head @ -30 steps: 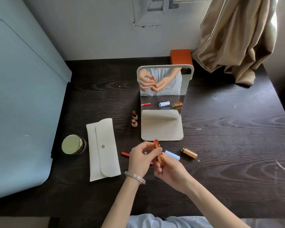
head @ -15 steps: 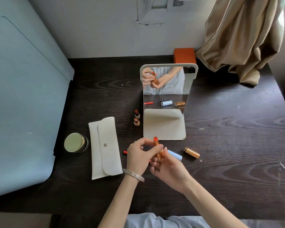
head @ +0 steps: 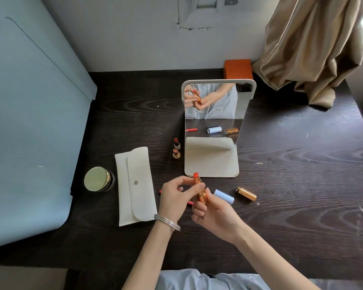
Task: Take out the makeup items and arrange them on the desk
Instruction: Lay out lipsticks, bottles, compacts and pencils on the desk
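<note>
Little has shifted since the earlier frames — both hands hold the same pose above the desk [head: 302, 185], the lipstick [head: 199, 188] perhaps tipped a touch nearer upright. Left hand [head: 174, 197] pinches the upper barrel between thumb and fingers; right hand [head: 215, 214] curls round the gold base, orange bullet exposed on top. Its gold cap [head: 246, 193] lies just right, beside a pale blue tube [head: 223, 196]. A red pencil [head: 190, 203] peeks out beneath the hands. Two small lipsticks [head: 176, 149] stand by the mirror [head: 213, 101], a gold-lidded jar [head: 98, 179] sits left of the white pouch [head: 134, 187] — flap closed. Judging by that, unpacking looks mostly done; this lipstick likely needs capping or standing, and the loose pieces tidying.
</note>
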Demonstrator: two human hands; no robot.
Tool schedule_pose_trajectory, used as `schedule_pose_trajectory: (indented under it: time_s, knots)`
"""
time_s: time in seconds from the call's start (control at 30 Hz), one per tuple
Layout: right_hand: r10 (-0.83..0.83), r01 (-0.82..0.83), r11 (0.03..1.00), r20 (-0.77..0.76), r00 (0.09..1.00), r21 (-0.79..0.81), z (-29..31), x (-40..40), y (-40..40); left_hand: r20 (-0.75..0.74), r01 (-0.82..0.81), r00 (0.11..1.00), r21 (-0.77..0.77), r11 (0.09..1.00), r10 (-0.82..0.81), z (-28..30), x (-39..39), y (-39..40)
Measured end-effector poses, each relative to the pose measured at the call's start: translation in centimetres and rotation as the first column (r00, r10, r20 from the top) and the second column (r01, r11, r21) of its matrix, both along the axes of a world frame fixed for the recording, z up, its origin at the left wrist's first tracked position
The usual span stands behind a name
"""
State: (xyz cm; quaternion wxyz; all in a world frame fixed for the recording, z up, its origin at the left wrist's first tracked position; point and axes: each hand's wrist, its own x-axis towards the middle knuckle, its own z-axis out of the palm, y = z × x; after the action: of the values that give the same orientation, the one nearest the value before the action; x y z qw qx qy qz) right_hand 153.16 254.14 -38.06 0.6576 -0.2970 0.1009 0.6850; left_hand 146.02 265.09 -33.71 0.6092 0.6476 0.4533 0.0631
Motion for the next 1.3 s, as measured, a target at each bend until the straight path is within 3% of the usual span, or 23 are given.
schedule_pose_trajectory:
  time_s: [0.37, 0.73, 1.13, 1.2, 1.3]
  knots:
    - [0.061, -0.063, 0.996, -0.027, 0.998, -0.058, 0.8, -0.3, 0.3, -0.006, 0.028, 1.000, -0.018, 0.999, -0.028, 0.4, -0.4, 0.1]
    - [0.048, -0.049, 0.998, -0.038, 0.998, -0.029, 0.3, -0.5, 0.7, -0.016, -0.075, 0.997, 0.024, 0.997, 0.075, 0.0, -0.4, 0.0]
    - [0.050, -0.056, 0.995, -0.068, 0.996, -0.083, 0.3, -0.3, 0.7, 0.014, 0.008, 1.000, -0.003, 1.000, -0.008, -0.4, -0.6, 0.6]
    - [0.066, -0.071, 0.994, -0.066, 0.996, -0.083, 0.3, -0.3, 0.7, 0.014, 0.085, 0.996, -0.014, 0.996, -0.085, -0.6, -0.9, 1.0]
    - [0.074, -0.079, 0.993, -0.057, 0.996, -0.083, 0.1, -0.4, 0.8, -0.031, 0.330, 0.943, -0.051, 0.943, -0.332, -0.9, -1.3, 1.7]
